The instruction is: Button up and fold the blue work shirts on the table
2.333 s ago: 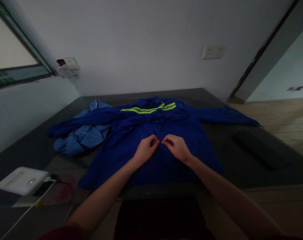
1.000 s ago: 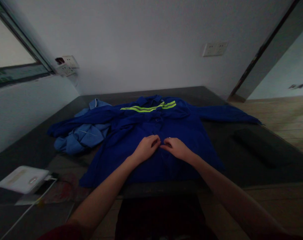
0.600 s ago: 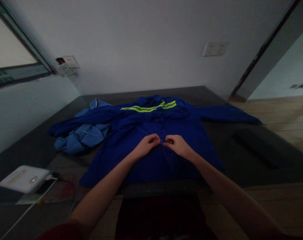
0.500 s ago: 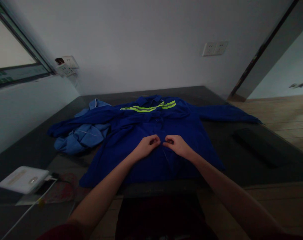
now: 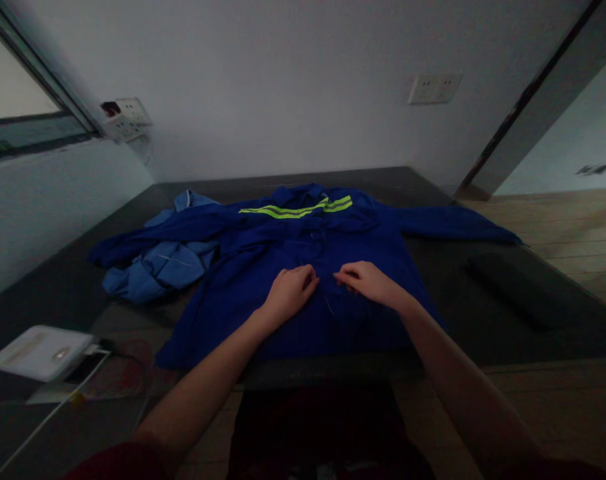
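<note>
A dark blue work jacket [image 5: 263, 327] with yellow-green reflective stripes lies spread, collar away from me, its sleeves out to both sides. Over the middle of its lower front, my left hand [image 5: 293, 290] is closed, thumb and fingers pinched at the jacket's cloth. A short gap to the right, my right hand [image 5: 365, 280] is also closed in a pinch, low over the jacket. Whatever its fingertips hold is too small and dark to make out. Between and below the hands, a thin pale line, like a thread or seam [image 5: 329, 304], shows on the cloth.
A crumpled lighter blue garment [image 5: 157, 270] lies partly under the left sleeve. On the dark table [image 5: 447, 293], a white box-like device [image 5: 43, 352] with a cable sits at left, and a flat black object [image 5: 517, 290] at right. A wall with sockets [image 5: 435, 89] stands behind.
My right hand has moved a little to the right, widening the gap between the hands. My left hand stays at about the same spot on the jacket. The view has shifted slightly.
</note>
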A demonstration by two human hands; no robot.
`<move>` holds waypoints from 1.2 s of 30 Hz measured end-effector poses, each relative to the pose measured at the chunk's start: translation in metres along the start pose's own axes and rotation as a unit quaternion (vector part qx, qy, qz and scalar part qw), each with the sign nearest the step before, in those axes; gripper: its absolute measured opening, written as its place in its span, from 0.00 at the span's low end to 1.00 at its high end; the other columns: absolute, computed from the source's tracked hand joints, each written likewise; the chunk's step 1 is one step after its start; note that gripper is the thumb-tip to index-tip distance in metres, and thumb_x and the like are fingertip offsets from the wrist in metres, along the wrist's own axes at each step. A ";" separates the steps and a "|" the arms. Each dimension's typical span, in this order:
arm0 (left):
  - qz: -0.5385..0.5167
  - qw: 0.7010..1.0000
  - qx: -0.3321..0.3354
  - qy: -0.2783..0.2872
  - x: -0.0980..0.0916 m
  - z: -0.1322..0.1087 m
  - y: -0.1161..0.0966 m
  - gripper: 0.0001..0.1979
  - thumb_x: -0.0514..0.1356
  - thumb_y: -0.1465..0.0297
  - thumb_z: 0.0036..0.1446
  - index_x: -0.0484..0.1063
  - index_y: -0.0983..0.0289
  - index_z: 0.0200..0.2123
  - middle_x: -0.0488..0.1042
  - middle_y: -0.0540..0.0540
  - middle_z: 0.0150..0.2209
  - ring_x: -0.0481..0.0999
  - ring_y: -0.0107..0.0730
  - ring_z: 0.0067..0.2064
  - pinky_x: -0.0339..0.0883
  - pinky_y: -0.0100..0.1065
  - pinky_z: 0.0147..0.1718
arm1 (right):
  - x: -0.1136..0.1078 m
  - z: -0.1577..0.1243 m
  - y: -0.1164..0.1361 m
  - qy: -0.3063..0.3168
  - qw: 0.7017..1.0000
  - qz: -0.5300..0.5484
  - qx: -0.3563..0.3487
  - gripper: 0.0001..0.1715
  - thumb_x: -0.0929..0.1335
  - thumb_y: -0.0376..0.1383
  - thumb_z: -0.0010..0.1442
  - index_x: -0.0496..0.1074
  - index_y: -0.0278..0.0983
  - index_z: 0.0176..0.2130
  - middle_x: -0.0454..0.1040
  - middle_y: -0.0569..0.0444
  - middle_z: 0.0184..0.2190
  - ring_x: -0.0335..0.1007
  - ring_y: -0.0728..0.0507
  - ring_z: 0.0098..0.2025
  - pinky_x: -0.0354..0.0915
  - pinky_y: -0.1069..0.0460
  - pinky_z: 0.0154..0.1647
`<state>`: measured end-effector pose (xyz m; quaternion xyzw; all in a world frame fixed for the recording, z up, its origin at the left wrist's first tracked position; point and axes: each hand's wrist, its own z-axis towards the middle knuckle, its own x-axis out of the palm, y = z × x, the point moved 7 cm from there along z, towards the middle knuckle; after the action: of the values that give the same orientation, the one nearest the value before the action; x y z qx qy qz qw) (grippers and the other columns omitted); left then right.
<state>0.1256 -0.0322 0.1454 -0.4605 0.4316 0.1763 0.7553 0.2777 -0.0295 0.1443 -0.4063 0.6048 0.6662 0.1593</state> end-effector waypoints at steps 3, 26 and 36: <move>0.015 1.000 -0.006 -0.022 -0.008 -0.004 -0.008 0.07 0.52 0.66 0.61 0.67 0.61 0.35 0.71 0.51 0.29 0.69 0.31 0.30 0.58 0.31 0.31 | -0.001 -0.008 -0.007 0.090 0.995 0.030 0.025 0.23 0.62 0.49 0.61 0.71 0.35 0.26 0.70 0.56 0.18 0.65 0.49 0.20 0.57 0.54 0.23; 0.106 0.976 0.080 0.174 0.034 -0.037 -0.041 0.10 0.60 0.61 0.55 0.69 0.60 0.35 0.76 0.55 0.33 0.76 0.41 0.33 0.58 0.32 0.26 | -0.031 -0.009 -0.005 -0.041 0.987 0.154 0.004 0.11 0.68 0.42 0.54 0.66 0.36 0.33 0.62 0.61 0.21 0.60 0.51 0.23 0.57 0.56 0.23; 0.091 0.969 0.068 0.221 0.029 -0.039 -0.043 0.09 0.56 0.63 0.58 0.72 0.61 0.31 0.75 0.52 0.29 0.74 0.34 0.30 0.58 0.29 0.25 | -0.011 -0.008 0.011 0.006 0.975 0.220 0.003 0.18 0.71 0.45 0.50 0.67 0.36 0.35 0.65 0.61 0.24 0.60 0.51 0.25 0.55 0.55 0.25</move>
<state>0.1519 -0.0912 0.1372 -0.3938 0.6390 0.1088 0.6518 0.2800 -0.0364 0.1606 -0.2668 0.6826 0.6803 0.0061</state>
